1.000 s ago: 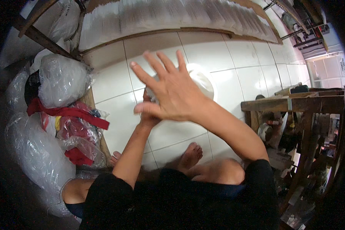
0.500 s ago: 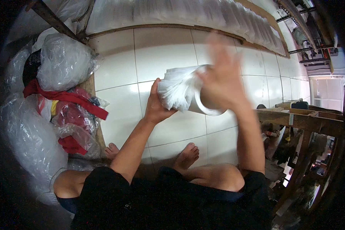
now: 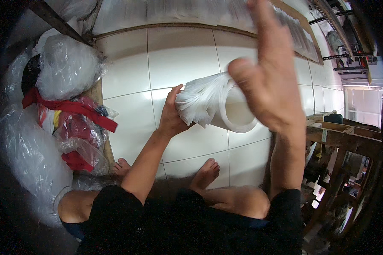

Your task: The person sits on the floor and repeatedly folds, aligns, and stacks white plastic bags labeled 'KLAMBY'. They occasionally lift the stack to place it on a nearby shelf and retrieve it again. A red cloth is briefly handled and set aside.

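A thick bundle of thin white sheets (image 3: 202, 104), plastic or paper, is curled into a hollow tube above the tiled floor. Its left end is fanned into ragged layers, and the rounded opening faces right. My left hand (image 3: 171, 117) grips the fanned end, thumb up along its side and fingers partly hidden beneath. Raised at the right is my right hand (image 3: 270, 76), flat with its thumb spread away, holding nothing. It covers part of the tube's right rim in this view, and I cannot tell whether it touches the roll.
Clear plastic bags (image 3: 68, 68), a red cloth strip (image 3: 72, 106) and other wrapped cloth lie at the left. Rows of translucent plastic sheets (image 3: 170, 15) rest on a board along the far side. A wooden frame (image 3: 349, 136) stands at the right. My bare foot (image 3: 206, 173) rests on the tiles.
My right hand has lifted up and to the right, away from the tube, leaving more of its opening visible. My left hand keeps its grip in nearly the same place.
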Available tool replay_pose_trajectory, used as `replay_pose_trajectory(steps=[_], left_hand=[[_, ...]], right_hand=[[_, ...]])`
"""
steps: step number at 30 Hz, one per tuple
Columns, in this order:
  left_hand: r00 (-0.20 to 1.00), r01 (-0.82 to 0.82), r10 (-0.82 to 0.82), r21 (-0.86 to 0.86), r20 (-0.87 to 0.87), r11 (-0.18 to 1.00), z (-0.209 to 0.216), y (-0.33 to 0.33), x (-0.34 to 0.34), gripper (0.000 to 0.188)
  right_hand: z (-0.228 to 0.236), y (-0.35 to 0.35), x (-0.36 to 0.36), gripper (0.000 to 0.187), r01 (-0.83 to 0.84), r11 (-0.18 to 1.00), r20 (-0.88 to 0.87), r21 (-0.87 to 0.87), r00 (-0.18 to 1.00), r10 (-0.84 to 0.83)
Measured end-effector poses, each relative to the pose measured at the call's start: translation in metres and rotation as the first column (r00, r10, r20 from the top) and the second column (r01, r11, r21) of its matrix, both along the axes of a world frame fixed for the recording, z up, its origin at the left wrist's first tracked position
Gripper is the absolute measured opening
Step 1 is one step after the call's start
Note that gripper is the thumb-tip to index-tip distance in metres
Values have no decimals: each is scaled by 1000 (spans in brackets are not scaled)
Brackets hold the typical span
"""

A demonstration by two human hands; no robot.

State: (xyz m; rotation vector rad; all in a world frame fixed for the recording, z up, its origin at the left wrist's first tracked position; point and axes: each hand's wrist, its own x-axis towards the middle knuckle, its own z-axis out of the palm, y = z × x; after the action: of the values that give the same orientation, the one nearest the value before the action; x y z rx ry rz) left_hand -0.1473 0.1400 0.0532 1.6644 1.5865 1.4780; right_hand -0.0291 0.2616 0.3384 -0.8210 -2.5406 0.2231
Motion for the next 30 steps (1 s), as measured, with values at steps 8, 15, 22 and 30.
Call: replay_pose_trajectory(steps=[8, 15, 22, 30], left_hand=[[999, 37, -37, -42, -5, 998, -28, 12, -3, 110], [985, 21, -5, 92, -172, 996, 0, 13, 11, 41], [932, 164, -123, -92, 342, 982, 8, 3, 41, 47], [853, 87, 111, -349, 510, 933, 40, 18, 16, 44]], right_hand=[[-53, 11, 38, 88, 99, 995, -142, 4, 985, -98], [-241, -135, 110, 78, 301, 754, -415, -583, 688, -596], [-298, -132, 64, 72, 225, 734, -475, -641, 635, -609], [-289, -106, 97, 35, 132, 658, -453, -742, 624, -637]])
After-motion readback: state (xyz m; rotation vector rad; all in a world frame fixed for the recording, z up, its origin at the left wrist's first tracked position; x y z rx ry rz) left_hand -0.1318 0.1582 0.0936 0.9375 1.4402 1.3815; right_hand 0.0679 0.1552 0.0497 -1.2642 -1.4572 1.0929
